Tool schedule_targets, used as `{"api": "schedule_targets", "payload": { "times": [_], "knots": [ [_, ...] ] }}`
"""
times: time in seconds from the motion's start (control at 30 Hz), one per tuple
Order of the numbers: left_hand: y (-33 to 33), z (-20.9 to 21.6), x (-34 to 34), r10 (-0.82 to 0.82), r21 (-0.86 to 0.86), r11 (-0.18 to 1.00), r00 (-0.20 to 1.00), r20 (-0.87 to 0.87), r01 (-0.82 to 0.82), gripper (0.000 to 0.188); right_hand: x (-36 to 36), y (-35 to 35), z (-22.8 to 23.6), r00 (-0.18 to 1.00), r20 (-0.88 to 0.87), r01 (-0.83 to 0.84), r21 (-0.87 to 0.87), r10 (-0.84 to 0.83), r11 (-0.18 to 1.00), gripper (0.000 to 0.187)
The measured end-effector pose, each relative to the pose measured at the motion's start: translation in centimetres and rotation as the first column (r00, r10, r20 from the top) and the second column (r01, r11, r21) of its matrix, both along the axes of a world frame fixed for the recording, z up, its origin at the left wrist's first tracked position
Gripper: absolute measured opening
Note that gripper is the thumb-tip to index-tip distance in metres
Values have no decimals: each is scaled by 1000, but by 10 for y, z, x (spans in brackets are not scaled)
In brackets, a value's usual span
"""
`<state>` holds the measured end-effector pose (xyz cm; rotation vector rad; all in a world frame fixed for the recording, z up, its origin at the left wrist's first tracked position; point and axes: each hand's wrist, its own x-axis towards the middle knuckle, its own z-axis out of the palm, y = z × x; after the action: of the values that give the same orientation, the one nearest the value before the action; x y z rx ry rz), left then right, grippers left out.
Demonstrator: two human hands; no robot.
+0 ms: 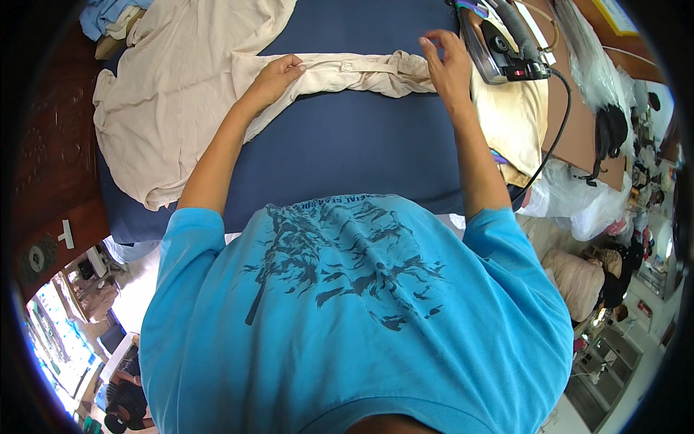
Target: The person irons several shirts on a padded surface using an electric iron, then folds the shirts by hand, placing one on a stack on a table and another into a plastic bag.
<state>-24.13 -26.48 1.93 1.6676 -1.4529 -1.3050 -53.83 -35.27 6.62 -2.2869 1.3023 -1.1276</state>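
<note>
A beige long-sleeved shirt (177,94) lies over the dark blue padded table cover (347,152), its body spread out at the left. One sleeve (369,66) stretches to the right across the cover, with a button and a strap showing and its end bunched up. My left hand (273,81) pinches the sleeve's upper edge near the shirt body. Beside the bunched end, my right hand (450,72) is raised with thumb and fingers apart, holding nothing. Just right of that hand rests an iron (499,45) with a wrapped handle and black cord.
Under and in front of the iron lies a cream cloth pad (515,119). The black cord (566,119) curves down past the table's right edge. Clear plastic wrapping (593,54) is heaped at the far right. A dark wooden panel (58,159) stands along the left.
</note>
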Motion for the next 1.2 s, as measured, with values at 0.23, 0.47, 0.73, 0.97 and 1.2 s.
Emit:
{"api": "schedule_targets", "payload": {
  "times": [0.23, 0.47, 0.73, 0.97, 1.2],
  "knots": [
    [3, 1, -5, 44, 5, 999, 995, -94, -43, 20, -12, 28, -40, 931, -321, -179, 20, 176, 984, 20],
    [18, 0, -3, -44, -147, 989, 997, -58, 35, 21, -60, 48, -33, 955, -159, -241, 65, 248, 968, 11],
    [33, 18, -27, -41, 71, 997, 990, 136, 31, 22, -75, 68, -21, 945, -209, -221, 167, 253, 961, 10],
    [35, 19, -106, 86, -575, 747, 809, 582, 334, 35, -44, 77, -19, 947, -194, -214, 211, 255, 954, 18],
    [-5, 7, -126, -139, -450, 858, 955, 261, 248, 31, -31, 82, -23, 969, -44, -231, 207, 245, 951, 20]
  ]
}}
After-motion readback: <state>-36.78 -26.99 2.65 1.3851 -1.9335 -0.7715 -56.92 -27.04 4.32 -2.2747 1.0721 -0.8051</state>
